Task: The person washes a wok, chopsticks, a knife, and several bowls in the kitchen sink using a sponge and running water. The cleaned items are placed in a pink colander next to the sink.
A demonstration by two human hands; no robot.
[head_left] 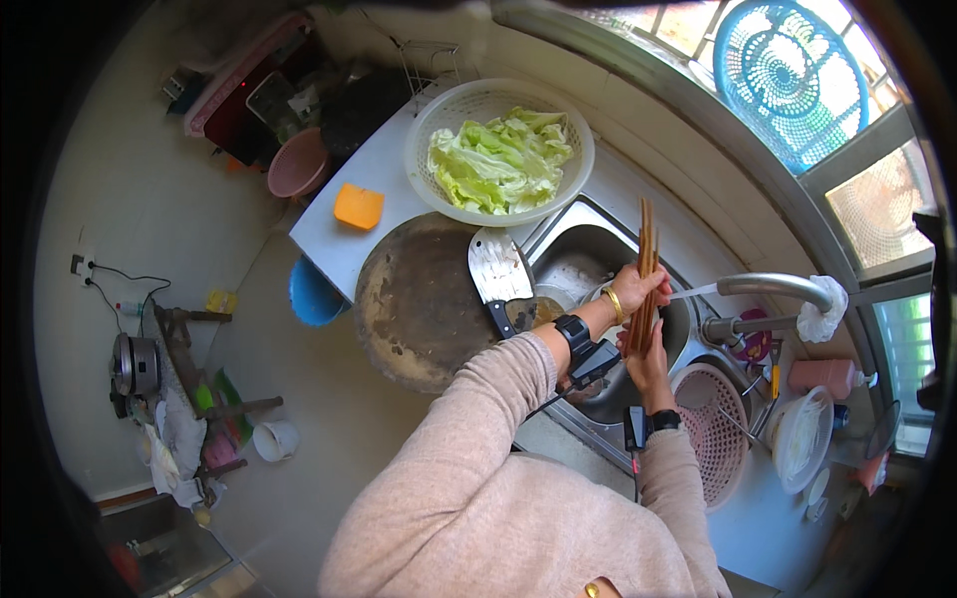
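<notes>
A bundle of long brown chopsticks (645,247) stands out from between my two hands above the stainless-steel sink (592,241). My left hand (635,288), below a gold bracelet, is wrapped around its middle. Lower down, my right hand (649,366) closes on the same bundle near its end. From the curved faucet (774,284) a thin stream of water reaches the chopsticks beside my left fingers. My arms hide part of the sink and what lies in it.
A cleaver (497,269) lies on a round wooden chopping board (419,299) left of the sink. Behind are a white basket (419,161) of cabbage leaves (501,161) and an orange pumpkin piece (359,206). A pink basket (710,433) stands right of the sink.
</notes>
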